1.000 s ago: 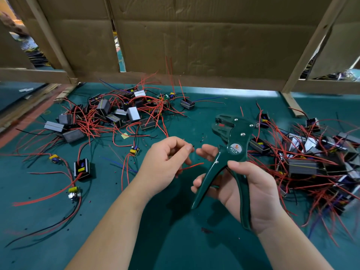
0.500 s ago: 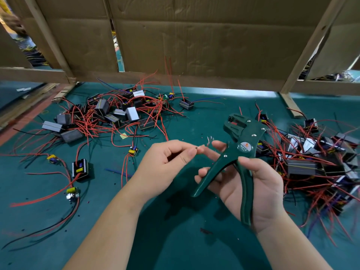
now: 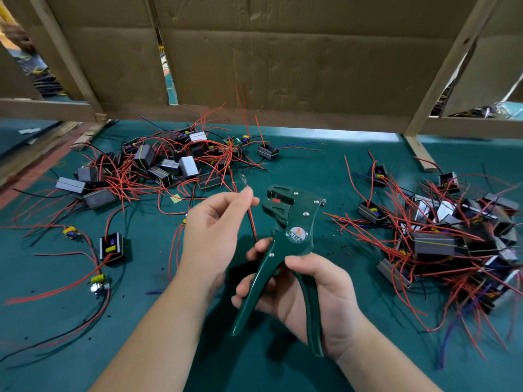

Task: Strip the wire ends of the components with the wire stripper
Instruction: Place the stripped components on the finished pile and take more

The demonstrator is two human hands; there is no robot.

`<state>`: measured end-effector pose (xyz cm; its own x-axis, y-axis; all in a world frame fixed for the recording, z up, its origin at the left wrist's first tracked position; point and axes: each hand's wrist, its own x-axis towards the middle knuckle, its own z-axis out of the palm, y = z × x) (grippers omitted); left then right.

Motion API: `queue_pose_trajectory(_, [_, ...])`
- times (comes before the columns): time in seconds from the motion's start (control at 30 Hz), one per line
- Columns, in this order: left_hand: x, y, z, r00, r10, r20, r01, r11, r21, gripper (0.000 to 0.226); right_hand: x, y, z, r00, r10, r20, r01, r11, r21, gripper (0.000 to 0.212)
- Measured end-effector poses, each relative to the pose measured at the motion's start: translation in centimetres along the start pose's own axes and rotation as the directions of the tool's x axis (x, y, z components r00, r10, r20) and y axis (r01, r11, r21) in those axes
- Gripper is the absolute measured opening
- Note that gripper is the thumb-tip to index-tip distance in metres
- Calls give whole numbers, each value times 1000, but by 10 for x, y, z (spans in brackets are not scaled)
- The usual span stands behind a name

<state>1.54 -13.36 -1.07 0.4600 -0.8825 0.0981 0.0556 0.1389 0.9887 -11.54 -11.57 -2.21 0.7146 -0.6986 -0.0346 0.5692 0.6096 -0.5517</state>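
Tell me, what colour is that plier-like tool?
Dark green wire stripper, clearest in the head view.

What I can't make out
The wire tip above the left hand is a blur and its lower end is hidden behind the right hand, whose fingers the stripper handles partly cover; the right pile runs off frame.

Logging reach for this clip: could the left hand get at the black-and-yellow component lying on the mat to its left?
Probably yes: only bare mat and loose wires lie between the left hand and that component, though its fingers pinch a red wire.
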Motion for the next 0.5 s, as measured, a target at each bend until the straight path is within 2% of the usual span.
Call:
queue_pose_trajectory(0.1, [4,-5,2,987,-114,-113,110,993,-40,31,2,0,0,998,-16,-65,14,1000,-18,57])
queue_pose_trajectory(0.2, [6,-7,1,967,-232,-101,206,954,-218,33,2,2,0,997,-8,-82,4,999,-53,46])
queue_pose_trajectory(0.3, [9,-10,-1,961,-233,-150,191,948,-253,35,1,5,0,997,8,-82,-14,997,-71,40])
queue_pose_trajectory(0.5, [14,-13,-2,930,-306,-205,221,909,-354,29,1,7,1,996,27,-82,-34,996,-82,48])
